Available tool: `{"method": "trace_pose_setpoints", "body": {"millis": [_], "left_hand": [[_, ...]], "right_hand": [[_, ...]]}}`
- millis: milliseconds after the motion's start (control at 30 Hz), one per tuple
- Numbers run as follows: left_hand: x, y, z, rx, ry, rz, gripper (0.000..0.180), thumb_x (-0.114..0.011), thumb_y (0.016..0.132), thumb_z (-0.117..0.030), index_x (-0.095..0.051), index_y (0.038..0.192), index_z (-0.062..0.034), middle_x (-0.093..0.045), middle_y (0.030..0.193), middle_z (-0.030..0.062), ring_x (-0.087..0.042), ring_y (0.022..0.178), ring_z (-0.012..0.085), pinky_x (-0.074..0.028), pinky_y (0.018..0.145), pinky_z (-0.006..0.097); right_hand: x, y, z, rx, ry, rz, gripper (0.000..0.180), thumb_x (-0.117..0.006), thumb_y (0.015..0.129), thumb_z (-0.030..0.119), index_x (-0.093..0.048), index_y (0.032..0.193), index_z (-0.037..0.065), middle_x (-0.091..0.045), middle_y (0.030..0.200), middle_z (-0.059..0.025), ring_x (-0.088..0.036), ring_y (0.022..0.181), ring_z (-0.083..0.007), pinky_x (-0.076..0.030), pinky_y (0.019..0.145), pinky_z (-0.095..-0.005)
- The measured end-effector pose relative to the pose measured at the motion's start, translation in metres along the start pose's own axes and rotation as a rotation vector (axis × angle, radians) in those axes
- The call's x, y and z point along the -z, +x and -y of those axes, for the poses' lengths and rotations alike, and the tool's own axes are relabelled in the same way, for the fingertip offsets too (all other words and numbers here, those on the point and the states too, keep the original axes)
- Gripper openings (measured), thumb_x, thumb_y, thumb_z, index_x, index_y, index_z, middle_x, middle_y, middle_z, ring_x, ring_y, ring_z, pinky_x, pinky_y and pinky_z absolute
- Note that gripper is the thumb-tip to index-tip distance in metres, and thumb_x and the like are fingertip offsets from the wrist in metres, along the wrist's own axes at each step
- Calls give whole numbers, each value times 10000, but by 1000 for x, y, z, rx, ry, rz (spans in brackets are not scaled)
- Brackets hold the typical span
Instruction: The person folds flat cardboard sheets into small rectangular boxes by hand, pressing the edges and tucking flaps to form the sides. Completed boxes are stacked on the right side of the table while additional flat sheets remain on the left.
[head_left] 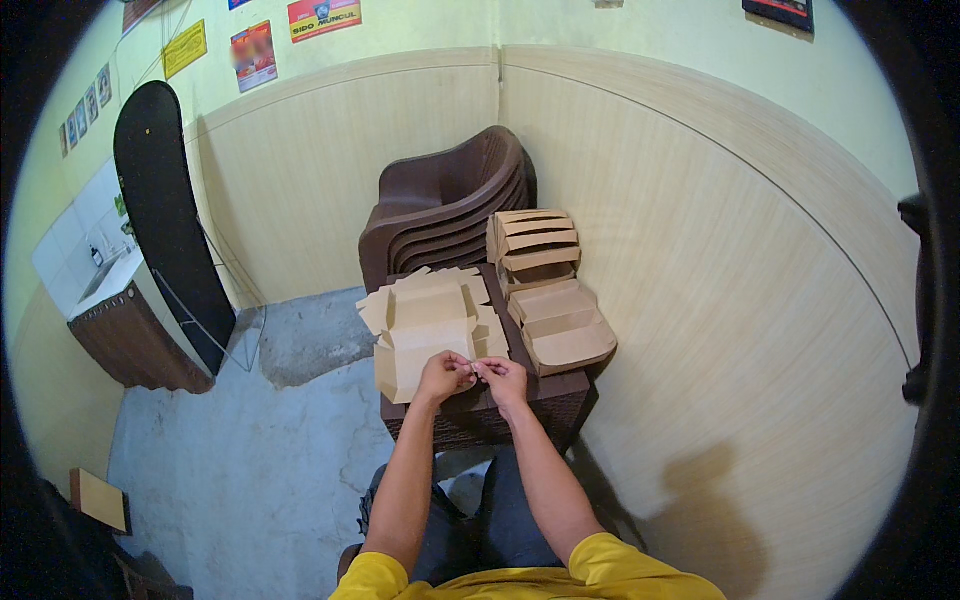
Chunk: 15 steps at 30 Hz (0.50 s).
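Forearms (402,490) outstretched, left hand (443,378) meeting right hand (505,380), fingers (487,368) curled; cardboard (425,340) nearby

Left of the table (545,408) is passable; cardboard (420,308) and boxes (572,348) crowd it, chairs (440,185) stand behind.

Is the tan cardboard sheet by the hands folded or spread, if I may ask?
Mostly spread: the tan cardboard sheet has flaps pointing outward.

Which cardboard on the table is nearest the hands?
The spread-out cardboard at left: left hand and right hand are at its near right corner. Farther right, the open box and slatted cardboard behind it are folded into shape.
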<state>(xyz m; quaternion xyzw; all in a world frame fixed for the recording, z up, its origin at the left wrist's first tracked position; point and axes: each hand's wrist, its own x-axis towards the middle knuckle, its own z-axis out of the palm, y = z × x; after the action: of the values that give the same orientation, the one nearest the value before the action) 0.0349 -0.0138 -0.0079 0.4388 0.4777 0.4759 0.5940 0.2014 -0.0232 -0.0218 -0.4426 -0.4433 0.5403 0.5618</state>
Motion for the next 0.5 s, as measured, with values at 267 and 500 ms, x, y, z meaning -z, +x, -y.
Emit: {"method": "trace_pose_setpoints", "body": {"millis": [267, 500], "left_hand": [[-7, 2, -5, 14, 71, -80, 94, -746, 967, -4, -733, 1038, 55, -766, 885, 108, -744, 762, 180, -622, 678, 315], [-12, 4, 4, -87, 151, -152, 104, -791, 932, -53, -771, 1020, -2, -789, 902, 82, -740, 758, 162, -589, 671, 309]], "right_hand": [[2, 1, 3, -17, 5, 2, 162, -809, 956, 58, -765, 1098, -7, -784, 975, -60, -712, 842, -108, -563, 722, -252], [-4, 0, 3, -6, -39, -6, 195, -853, 913, 79, -779, 1074, -5, -783, 962, -54, -690, 810, -106, -556, 723, -262]]}}
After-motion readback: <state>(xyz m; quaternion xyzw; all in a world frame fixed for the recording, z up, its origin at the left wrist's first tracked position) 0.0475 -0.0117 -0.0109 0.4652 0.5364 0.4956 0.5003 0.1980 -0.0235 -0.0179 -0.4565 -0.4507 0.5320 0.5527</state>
